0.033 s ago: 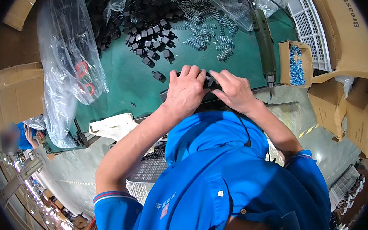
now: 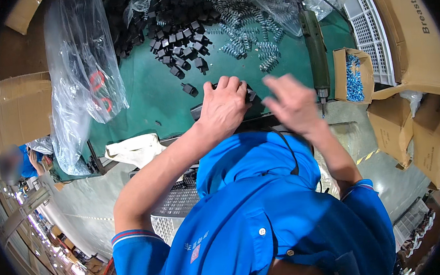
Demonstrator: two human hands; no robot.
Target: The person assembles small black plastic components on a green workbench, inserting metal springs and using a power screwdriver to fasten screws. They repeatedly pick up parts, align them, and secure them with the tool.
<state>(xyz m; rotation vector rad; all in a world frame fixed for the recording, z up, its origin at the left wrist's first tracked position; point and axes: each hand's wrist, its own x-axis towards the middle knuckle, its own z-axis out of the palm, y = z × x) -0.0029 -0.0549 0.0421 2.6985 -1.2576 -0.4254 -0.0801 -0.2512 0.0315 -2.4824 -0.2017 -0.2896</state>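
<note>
My left hand [image 2: 224,105] is closed over a dark, elongated black plastic part [image 2: 250,96] at the near edge of the green table. Its palm and fingers hide most of the part, so its exact kind cannot be made out. Just right of it, apart from the part, my right hand [image 2: 294,102] is blurred by motion. Thumb and forefinger are spread, and nothing shows between them. A single small black plastic block [image 2: 190,90] lies just beyond my left hand. Farther off are a pile of similar black blocks [image 2: 182,38] and a heap of metal coil springs [image 2: 244,30].
A dark green power screwdriver [image 2: 315,50] hangs at the right, beside a small carton of blue-silver screws [image 2: 353,78]. Clear plastic bags [image 2: 85,60] drape over the left side. A white cloth [image 2: 135,151] lies at the front edge. Another person [image 2: 29,162] sits far left.
My right hand has come off the black plastic part and moved to the right, its thumb and forefinger spreading. My left hand stays on the part.
</note>
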